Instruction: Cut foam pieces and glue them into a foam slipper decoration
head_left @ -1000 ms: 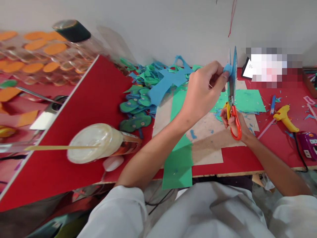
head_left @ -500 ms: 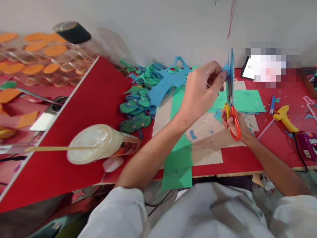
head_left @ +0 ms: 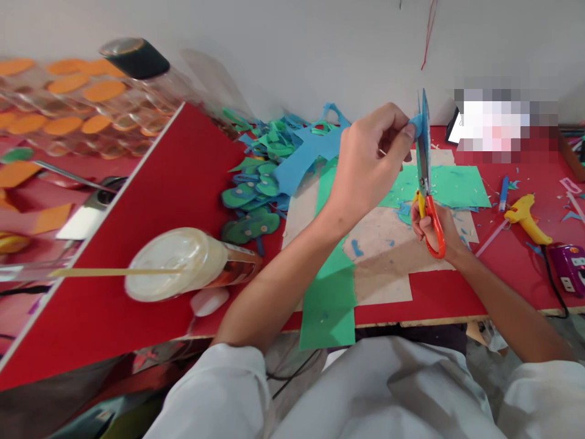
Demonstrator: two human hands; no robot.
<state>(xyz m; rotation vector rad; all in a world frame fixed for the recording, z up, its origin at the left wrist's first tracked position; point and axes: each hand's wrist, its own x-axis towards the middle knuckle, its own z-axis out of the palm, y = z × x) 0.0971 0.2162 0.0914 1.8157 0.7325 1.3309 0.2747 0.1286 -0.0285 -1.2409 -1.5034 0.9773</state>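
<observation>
My left hand (head_left: 370, 161) pinches a small blue foam piece (head_left: 415, 124) between thumb and fingers, raised above the table. My right hand (head_left: 439, 228) grips scissors (head_left: 425, 164) by their red and yellow handles, blades pointing up and slightly apart. The foam piece lies at the blades, partly hidden by my fingers. Below my hands are a green foam sheet (head_left: 443, 186) and a beige board (head_left: 384, 283) strewn with blue scraps. A long green strip (head_left: 326, 311) hangs over the table's front edge.
Blue and green foam scraps (head_left: 283, 143) heap against the wall, near small slipper-shaped cutouts (head_left: 250, 225). A lidded drink cup with straw (head_left: 159, 265) stands left. At right lie a yellow glue gun (head_left: 525, 216), a blue marker (head_left: 503, 194) and a purple power box (head_left: 569, 268).
My left hand has shifted slightly left with the blue foam piece. The scissor blades have tilted slightly left and look a little closer together.
</observation>
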